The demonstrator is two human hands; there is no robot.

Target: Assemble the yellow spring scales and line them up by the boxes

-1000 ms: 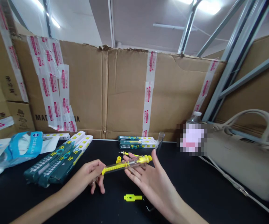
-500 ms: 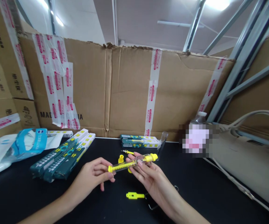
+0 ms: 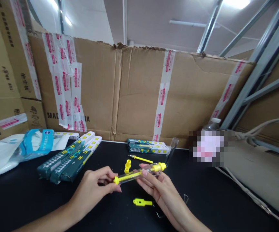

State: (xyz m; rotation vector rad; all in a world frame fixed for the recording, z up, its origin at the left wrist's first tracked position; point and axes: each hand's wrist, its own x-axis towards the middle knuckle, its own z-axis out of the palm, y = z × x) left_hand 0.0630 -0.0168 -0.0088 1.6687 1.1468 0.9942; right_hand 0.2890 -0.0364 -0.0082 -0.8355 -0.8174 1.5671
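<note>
Both hands hold a clear tube with yellow ends (image 3: 139,174) level above the black table (image 3: 216,199). My left hand (image 3: 94,188) pinches its left yellow end with thumb and fingers. My right hand (image 3: 157,188) cradles the tube's right half from below, fingers curled up around it. Just behind the tube lie a small yellow cap (image 3: 127,166) and a thin yellow rod (image 3: 140,158). A flat yellow clip piece (image 3: 142,202) lies on the table under the hands, with a thin wire hook (image 3: 185,197) right of it.
Dark green and yellow boxes (image 3: 69,158) lie in a row at the left, one more (image 3: 147,146) at the back. A blue and white plastic bag (image 3: 20,149) is far left. Taped cardboard walls (image 3: 134,93) stand behind. A beige handbag (image 3: 257,167) sits at the right.
My right hand has closed from an open palm to fingers curled under the tube. My left hand has taken hold of the tube's left end. The view has tilted slightly.
</note>
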